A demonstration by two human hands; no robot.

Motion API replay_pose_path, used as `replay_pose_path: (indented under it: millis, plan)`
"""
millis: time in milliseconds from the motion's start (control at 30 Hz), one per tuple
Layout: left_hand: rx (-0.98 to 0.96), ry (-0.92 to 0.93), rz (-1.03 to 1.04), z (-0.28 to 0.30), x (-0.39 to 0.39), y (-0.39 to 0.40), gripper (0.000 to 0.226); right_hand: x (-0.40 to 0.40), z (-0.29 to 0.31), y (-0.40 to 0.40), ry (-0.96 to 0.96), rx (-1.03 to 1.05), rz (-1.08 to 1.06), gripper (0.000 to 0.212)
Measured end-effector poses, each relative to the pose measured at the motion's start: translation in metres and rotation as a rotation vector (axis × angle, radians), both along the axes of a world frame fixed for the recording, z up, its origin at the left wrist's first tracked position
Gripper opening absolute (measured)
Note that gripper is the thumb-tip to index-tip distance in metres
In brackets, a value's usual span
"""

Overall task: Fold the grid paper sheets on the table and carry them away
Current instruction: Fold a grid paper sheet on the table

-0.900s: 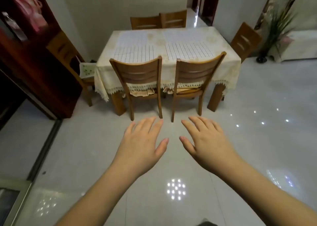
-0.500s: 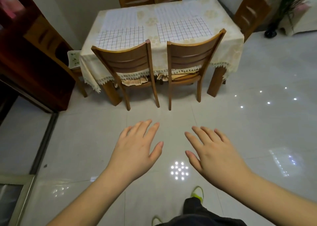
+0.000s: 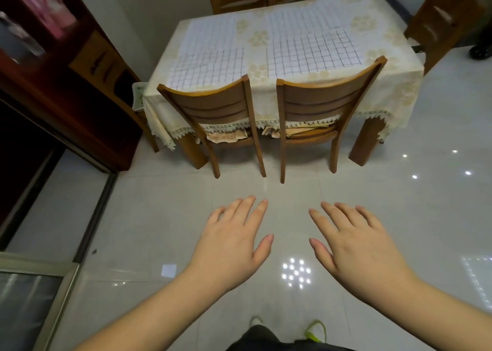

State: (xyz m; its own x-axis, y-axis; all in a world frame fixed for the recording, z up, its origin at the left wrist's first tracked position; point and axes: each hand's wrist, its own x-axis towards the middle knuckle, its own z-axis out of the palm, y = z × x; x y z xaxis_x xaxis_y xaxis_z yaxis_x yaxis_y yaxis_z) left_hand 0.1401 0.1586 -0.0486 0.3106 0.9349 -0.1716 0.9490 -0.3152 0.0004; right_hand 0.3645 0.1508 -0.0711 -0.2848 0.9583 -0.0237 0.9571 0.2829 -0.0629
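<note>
Head view: two grid paper sheets (image 3: 210, 57) (image 3: 312, 48) flat on bench (image 3: 386, 84), upper centre.
Left hand (image 3: 234, 246): spread, empty, lower centre.
Right hand (image 3: 356, 246): spread, empty, well short of sheets.

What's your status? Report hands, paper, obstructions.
Left hand and right hand open, empty. Grid paper sheets flat on table, untouched. Two chairs block near edge.

Two grid sheets (image 3: 266, 47) on table (image 3: 394, 89), two chairs (image 3: 269, 116) before it
</note>
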Motion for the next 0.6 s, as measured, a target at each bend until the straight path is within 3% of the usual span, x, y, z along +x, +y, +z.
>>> replay_pose_path:
  millis: [167,367,600]
  plan:
    - [-0.007,-0.012,0.071,-0.009,-0.02,0.046,0.063,-0.017,-0.009,0.05,0.038,0.018,-0.009,0.058]
    - [-0.053,-0.059,0.084,-0.03,-0.043,0.128,0.076,-0.056,-0.014,0.134,0.056,0.019,0.02,0.057]
    - [-0.005,-0.224,0.121,-0.034,-0.069,0.22,0.059,-0.085,-0.011,0.219,0.051,0.028,-0.027,0.056]
